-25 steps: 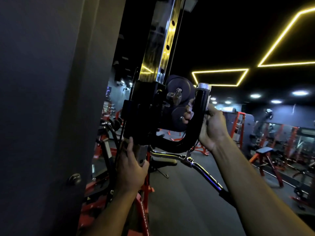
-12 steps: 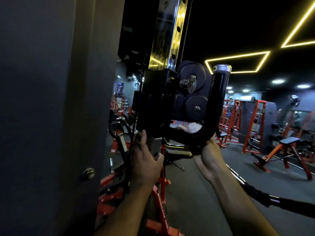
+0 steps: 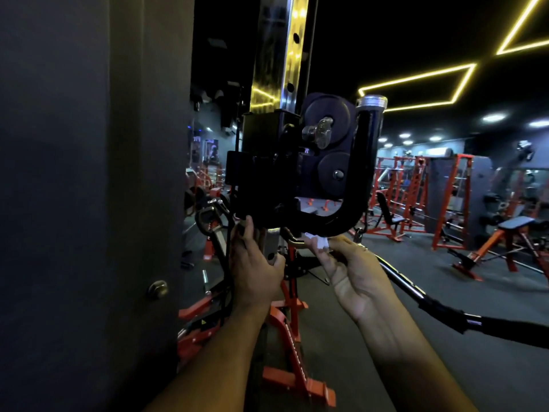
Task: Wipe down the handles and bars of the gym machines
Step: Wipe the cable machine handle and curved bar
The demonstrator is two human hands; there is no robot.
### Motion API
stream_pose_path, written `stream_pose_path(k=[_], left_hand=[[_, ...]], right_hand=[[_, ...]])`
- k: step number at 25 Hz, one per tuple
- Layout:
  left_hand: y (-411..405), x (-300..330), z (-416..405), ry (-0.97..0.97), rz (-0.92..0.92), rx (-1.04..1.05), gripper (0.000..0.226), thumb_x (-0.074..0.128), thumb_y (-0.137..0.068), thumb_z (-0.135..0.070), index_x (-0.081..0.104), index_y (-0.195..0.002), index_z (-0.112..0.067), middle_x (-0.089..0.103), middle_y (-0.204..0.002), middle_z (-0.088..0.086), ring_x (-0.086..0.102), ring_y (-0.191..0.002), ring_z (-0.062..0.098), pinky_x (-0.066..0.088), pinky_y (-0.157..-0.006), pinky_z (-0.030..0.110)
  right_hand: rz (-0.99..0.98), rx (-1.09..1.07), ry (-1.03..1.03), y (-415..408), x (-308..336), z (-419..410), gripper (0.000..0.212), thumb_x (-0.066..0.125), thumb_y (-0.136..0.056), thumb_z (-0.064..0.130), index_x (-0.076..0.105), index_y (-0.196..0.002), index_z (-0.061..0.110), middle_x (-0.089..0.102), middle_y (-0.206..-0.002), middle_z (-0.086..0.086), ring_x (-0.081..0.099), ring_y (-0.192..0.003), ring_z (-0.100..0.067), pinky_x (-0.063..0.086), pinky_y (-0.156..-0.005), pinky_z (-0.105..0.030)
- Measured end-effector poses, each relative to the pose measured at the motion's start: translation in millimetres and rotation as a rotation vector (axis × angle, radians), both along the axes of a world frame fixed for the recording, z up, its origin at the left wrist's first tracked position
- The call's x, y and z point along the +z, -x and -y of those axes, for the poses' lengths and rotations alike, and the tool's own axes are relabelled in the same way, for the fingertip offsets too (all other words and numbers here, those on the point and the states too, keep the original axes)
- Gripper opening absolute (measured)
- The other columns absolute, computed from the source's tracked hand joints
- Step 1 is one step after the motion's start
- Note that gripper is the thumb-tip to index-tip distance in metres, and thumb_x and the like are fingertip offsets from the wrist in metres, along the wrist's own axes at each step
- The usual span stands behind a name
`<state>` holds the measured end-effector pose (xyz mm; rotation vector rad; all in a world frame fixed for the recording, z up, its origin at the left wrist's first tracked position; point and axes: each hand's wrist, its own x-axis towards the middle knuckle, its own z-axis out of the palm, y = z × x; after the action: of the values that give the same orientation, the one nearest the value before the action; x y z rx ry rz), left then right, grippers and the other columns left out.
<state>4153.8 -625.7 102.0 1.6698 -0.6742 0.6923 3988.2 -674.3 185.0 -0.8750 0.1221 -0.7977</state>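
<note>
A black pulley carriage (image 3: 297,168) sits on a shiny upright column (image 3: 285,52) of a cable machine. A curved black handle bar (image 3: 353,185) with a chrome cap loops under the carriage and up its right side. My right hand (image 3: 353,278) is palm up below the curve and pinches a small white wipe (image 3: 319,242) against the bar's underside. My left hand (image 3: 255,269) grips the lower part of the column under the carriage. A long black cable bar (image 3: 430,301) hangs from the carriage toward the lower right.
A dark wall panel (image 3: 89,203) with a round knob (image 3: 158,288) fills the left. Orange frames (image 3: 292,331) stand on the floor below my hands. Orange racks (image 3: 416,185) and a bench (image 3: 514,230) fill the room at right.
My right hand slid down from the upright part of the curved handle to its underside, carrying the wipe. My left hand kept its hold on the column. The view moved closer.
</note>
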Motion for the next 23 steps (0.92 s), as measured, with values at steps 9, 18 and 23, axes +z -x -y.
stream_pose_path(k=[9,18,23], left_hand=[[27,17,-47,-0.44,-0.107,-0.134,0.127,0.072,-0.093,-0.034,-0.043,-0.147,-0.037,-0.008,-0.17,0.017,0.039,-0.145,0.035,0.054,-0.102,0.04],[41,111,-85,-0.384,0.259,-0.084,0.08,0.061,-0.092,-0.021,0.02,-0.16,-0.029,0.011,-0.165,-0.001,0.034,-0.144,0.024,0.049,-0.107,0.039],[31,157,-63,-0.43,0.317,-0.028,0.09,0.057,-0.096,-0.025,-0.002,-0.162,-0.034,-0.014,-0.17,-0.006,0.013,-0.154,0.025,0.056,-0.083,0.032]], right_hand=[[-0.121,-0.567,0.608,79,48,-7,0.017,0.066,-0.094,0.002,0.077,-0.102,0.011,0.077,-0.092,-0.006,0.07,-0.074,-0.01,0.058,-0.07,-0.025],[-0.448,-1.195,2.447,85,167,5,0.062,0.066,-0.081,-0.001,0.053,-0.141,0.001,0.046,-0.148,-0.019,0.046,-0.138,-0.031,0.039,-0.109,-0.036],[-0.435,-1.008,2.847,80,157,-14,0.021,0.069,-0.084,0.011,0.072,-0.104,0.007,0.065,-0.106,-0.006,0.06,-0.1,-0.019,0.056,-0.084,-0.028]])
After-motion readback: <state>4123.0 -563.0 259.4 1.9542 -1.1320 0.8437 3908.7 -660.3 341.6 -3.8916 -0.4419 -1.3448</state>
